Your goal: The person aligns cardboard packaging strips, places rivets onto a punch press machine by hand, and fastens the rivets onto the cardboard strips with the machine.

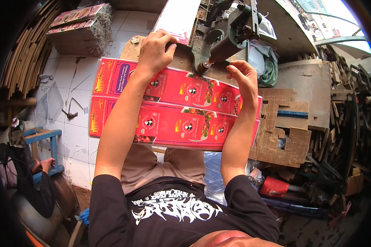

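Observation:
Two long red printed sheets (pixel 169 123) with a glossy surface lie side by side before me, above my lap. Over their far edge, my left hand (pixel 156 51) has curled fingers beside a stack of white-topped sheets (pixel 175 20); its fingertips are hidden. My right hand (pixel 244 76) is raised at the right of the red sheets, thumb and fingers pinched together. What lies in that pinch is too small to make out. Between the hands, a dark metal hand press (pixel 224 48) points its round tip down at the far edge of the sheets.
Cut brown cardboard (pixel 282 131) adjoins the sheets on the right. Wood strips (pixel 22 53) lean at the far left near a bundled stack (pixel 80 31). A blue stool frame (pixel 53 144) and another person's foot (pixel 47 164) are at the left. Plastic bags (pixel 263 61) sit behind the press.

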Tool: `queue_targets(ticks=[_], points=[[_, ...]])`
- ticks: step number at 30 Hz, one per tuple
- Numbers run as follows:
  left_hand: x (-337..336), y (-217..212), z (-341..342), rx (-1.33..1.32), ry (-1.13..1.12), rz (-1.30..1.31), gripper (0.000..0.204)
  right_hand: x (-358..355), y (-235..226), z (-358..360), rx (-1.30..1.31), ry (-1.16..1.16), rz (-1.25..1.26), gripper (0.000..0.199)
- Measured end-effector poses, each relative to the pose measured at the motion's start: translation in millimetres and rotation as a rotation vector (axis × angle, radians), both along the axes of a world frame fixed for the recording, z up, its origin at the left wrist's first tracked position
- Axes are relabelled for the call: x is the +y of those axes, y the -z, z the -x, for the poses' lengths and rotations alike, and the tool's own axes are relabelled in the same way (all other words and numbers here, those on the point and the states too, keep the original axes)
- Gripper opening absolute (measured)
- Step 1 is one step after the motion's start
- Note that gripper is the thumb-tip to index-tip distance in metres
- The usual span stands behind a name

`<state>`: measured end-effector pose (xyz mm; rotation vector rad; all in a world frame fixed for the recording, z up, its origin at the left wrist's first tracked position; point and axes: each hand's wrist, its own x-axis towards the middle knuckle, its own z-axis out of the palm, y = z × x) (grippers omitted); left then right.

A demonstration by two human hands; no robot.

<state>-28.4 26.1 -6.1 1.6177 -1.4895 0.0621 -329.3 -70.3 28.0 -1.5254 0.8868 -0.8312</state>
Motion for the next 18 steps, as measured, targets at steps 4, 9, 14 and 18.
queue_targets(ticks=[4, 9, 14, 18], points=[[-2, 0, 1, 0.003, 0.001, 0.01, 0.012, -4, 5, 3, 0.314, 0.078, 0.142, 0.019], [-2, 1, 0, 0.014, -0.001, -0.01, 0.013, 3, 5, -4, 0.595, 0.081, 0.422, 0.018], [-1, 1, 1, 0.004, 0.002, -0.002, 0.012, 10, -2, -11, 0.674, 0.037, 0.497, 0.017], [-1, 1, 0, 0.004, 0.004, -0.006, 0.012, 10, 2, -12, 0.688, 0.034, 0.521, 0.016]])
